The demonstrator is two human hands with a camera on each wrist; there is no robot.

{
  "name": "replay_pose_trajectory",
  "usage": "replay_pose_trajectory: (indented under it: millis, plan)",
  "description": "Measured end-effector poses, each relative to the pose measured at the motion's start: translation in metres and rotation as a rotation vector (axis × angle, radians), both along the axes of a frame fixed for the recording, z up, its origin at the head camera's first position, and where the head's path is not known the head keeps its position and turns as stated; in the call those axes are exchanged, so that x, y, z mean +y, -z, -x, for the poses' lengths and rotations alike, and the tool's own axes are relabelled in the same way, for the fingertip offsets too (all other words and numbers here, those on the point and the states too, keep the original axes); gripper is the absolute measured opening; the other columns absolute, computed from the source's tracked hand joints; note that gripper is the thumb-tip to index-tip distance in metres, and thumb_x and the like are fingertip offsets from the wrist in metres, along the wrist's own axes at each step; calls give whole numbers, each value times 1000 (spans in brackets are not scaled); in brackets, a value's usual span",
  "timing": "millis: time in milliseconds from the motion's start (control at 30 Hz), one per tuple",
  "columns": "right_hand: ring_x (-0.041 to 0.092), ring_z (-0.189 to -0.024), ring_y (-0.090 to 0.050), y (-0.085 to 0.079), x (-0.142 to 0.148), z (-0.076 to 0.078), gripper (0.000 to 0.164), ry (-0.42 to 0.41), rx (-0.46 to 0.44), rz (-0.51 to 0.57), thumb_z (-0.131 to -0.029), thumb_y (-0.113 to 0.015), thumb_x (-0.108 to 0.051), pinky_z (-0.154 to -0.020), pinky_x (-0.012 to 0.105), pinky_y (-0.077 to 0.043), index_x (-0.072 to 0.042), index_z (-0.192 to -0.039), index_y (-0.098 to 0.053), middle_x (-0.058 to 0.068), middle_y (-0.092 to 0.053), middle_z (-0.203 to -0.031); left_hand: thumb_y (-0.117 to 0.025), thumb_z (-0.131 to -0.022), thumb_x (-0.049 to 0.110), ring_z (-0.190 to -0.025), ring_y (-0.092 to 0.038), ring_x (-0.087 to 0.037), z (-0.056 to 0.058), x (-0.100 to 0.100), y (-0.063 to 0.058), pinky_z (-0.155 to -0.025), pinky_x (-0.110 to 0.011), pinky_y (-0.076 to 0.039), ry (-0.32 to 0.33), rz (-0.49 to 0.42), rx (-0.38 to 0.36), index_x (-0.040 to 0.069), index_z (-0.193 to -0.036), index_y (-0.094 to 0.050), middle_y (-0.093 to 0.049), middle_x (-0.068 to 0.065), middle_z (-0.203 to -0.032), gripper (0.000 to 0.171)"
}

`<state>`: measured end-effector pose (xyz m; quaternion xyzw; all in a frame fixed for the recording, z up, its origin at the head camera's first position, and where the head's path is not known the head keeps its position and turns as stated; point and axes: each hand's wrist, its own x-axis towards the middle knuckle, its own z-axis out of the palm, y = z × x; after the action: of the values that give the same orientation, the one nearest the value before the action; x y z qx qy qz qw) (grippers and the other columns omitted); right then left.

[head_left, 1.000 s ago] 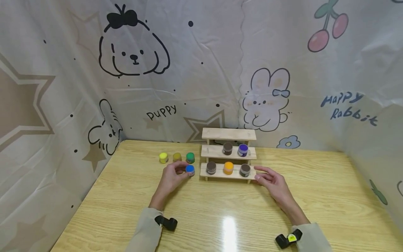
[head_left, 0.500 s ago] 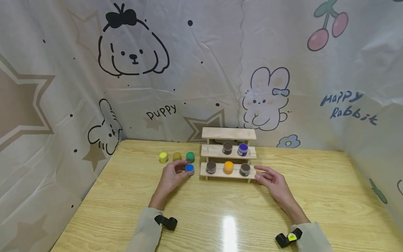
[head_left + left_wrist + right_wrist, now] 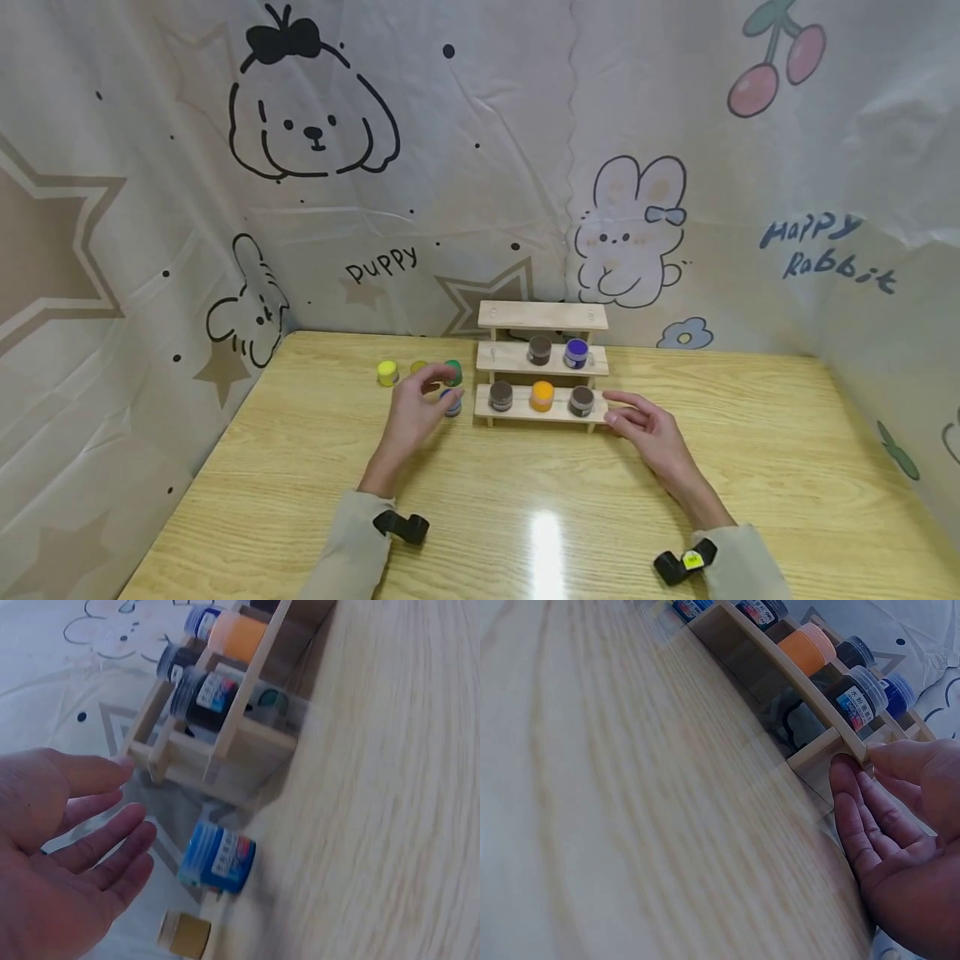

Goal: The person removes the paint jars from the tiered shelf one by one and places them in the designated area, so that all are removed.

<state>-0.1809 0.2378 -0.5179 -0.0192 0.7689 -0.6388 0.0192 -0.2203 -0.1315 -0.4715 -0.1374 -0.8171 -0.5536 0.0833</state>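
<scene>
My left hand [image 3: 417,408] is just left of a blue paint jar [image 3: 221,856]; in the left wrist view its fingers are spread apart from the jar and hold nothing. The jar stands on the table, partly covered by the thumb in the head view. A three-step wooden display rack [image 3: 542,358] stands to its right. My right hand [image 3: 654,433] pinches the right end of the rack's lowest step between thumb and fingers. On that step stand a dark jar [image 3: 501,397], an orange jar [image 3: 542,397] and another dark jar [image 3: 581,402].
The middle step bears a dark jar [image 3: 539,351] and a purple-blue jar [image 3: 576,353]. Left of the rack are a yellow jar [image 3: 387,372], an ochre jar [image 3: 184,934] and a green jar [image 3: 453,372]. A printed curtain [image 3: 480,192] rises behind the wooden table [image 3: 480,517].
My left hand has let go of the blue jar and lifted slightly, its fingers opening. The jar stays where it was. My right hand keeps its place at the rack.
</scene>
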Motion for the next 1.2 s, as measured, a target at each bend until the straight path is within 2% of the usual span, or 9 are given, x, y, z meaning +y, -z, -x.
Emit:
replay_pose_trajectory:
  millis: [200,333,367,567,633,833,1200]
  plan:
    - [14,-100,-72,0,-1,-1,45,-4,-10,-2,-103,-66,-21,-88,23,-57,-2,-143,-57,22,-72,-118,-76,-93,2,-111,-64,-43,-5,13,-9,-99,-54,-52,4,-90,24,-5,-118,-69,-70,-21,-117,28]
    - [13,-100,-72,-1,-1,-1,45,-2,-1,-6,-103,-65,-20,-88,23,-57,-2,-143,-57,22,-72,-118,-78,-91,5,-111,-64,-41,-4,26,-14,-99,-58,-50,7,-125,39,-5,-119,-69,-71,-21,-118,31]
    - [13,-101,-71,-1,-1,-1,45,-2,2,-7,-103,-65,-21,-88,23,-57,-2,-143,-57,22,-72,-118,-77,-92,4,-111,-64,-41,-6,30,-20,-99,-58,-50,10,-121,42,-5,-119,-69,-70,-21,-118,30]
    - [14,-100,-72,0,-2,-1,45,-2,3,1,-103,-65,-20,-88,23,-57,-2,-143,-57,22,-72,-117,-76,-93,8,-111,-66,-35,2,51,-26,-100,-57,-51,54,-101,65,-3,-122,-68,-70,-16,-121,32]
    - [13,-101,-72,1,-2,0,45,-7,7,12,-103,-66,-20,-88,23,-57,-1,-142,-57,22,-72,-118,-77,-93,9,-112,-66,-34,9,57,-24,-100,-55,-52,70,-103,68,-3,-124,-68,-70,-15,-122,34]
    - [12,-100,-71,2,-3,2,44,-11,14,22,-102,-66,-20,-87,24,-58,-1,-141,-58,23,-72,-117,-74,-95,8,-114,-66,-34,17,78,-25,-98,-47,-55,100,-85,45,-4,-127,-66,-68,-20,-125,35]
    - [15,-101,-72,3,-1,1,44,-4,13,13,-103,-66,-19,-87,24,-58,-1,-142,-58,22,-72,-117,-78,-92,10,-120,-65,-31,27,112,-27,-103,-39,-53,21,-19,-62,-4,-130,-65,-67,-20,-128,43]
